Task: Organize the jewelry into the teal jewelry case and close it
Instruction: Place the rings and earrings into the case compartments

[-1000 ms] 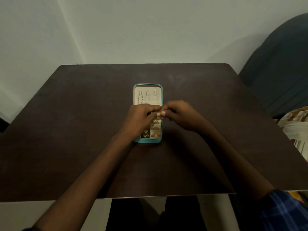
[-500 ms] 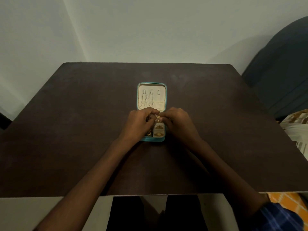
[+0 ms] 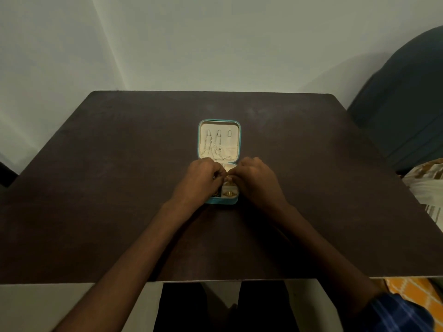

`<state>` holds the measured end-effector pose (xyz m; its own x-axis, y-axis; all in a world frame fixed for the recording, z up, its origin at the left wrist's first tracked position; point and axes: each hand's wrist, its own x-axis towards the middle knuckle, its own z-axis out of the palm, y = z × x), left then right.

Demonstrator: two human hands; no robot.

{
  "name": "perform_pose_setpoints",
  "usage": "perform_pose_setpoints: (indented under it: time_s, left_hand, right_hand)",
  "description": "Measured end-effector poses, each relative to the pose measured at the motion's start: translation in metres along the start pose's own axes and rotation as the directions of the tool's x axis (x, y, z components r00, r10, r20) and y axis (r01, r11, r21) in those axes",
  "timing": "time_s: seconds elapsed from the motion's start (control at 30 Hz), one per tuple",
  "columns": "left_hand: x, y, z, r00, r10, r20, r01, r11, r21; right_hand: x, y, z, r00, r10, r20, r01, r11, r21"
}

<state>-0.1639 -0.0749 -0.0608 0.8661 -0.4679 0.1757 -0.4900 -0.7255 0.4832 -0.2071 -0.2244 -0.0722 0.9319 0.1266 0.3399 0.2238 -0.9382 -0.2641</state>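
The teal jewelry case (image 3: 198, 140) lies open in the middle of the dark table, lid half away from me. Thin chains (image 3: 214, 147) hang from the hooks in its cream lid. Gold pieces (image 3: 229, 193) sit in the near compartments of the base. My left hand (image 3: 201, 178) and my right hand (image 3: 257, 178) hover over the base, fingertips pinched together on a small gold piece (image 3: 227, 178) between them. The hands hide most of the base.
The dark brown table (image 3: 107, 188) carries only the case. A dark blue chair (image 3: 402, 111) stands at the right. Patterned cloth (image 3: 429, 178) lies by the table's right edge. The pale wall is close behind the far edge.
Both hands have moved nearer and lower over the case base, still pinching the small gold piece. More of the lid shows now.
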Motion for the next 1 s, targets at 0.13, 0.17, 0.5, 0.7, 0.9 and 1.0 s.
perform_pose_setpoints:
  time_s: [0.13,0.17,0.5,0.7,0.9,1.0]
  left_hand:
    - [0.002,0.002,-0.004,0.997,0.041,0.062,-0.045,0.997,0.066]
    - [0.002,0.002,-0.005,0.995,0.060,0.075,-0.067,0.993,0.093]
    - [-0.008,-0.004,-0.007,0.978,-0.048,-0.201,0.030,0.995,-0.094]
    - [0.013,-0.028,-0.023,0.873,-0.487,0.000,0.443,0.795,-0.414]
    - [0.009,-0.024,-0.030,0.897,-0.369,0.242,0.432,0.621,-0.654]
    - [0.003,-0.032,-0.032,0.900,-0.358,0.249,0.422,0.571,-0.704]
  right_hand:
    - [-0.002,-0.001,0.002,0.999,-0.039,-0.024,0.038,0.998,-0.040]
    - [-0.003,-0.002,0.002,0.999,-0.018,-0.034,0.017,1.000,-0.022]
    - [-0.005,0.005,0.001,0.988,0.114,-0.107,-0.096,0.982,0.163]
    - [0.021,0.005,-0.011,0.841,0.519,0.156,-0.523,0.702,0.483]
    - [0.024,0.002,-0.010,0.872,0.398,0.285,-0.469,0.513,0.719]
    - [0.016,0.007,-0.006,0.887,0.393,0.242,-0.433,0.530,0.729]
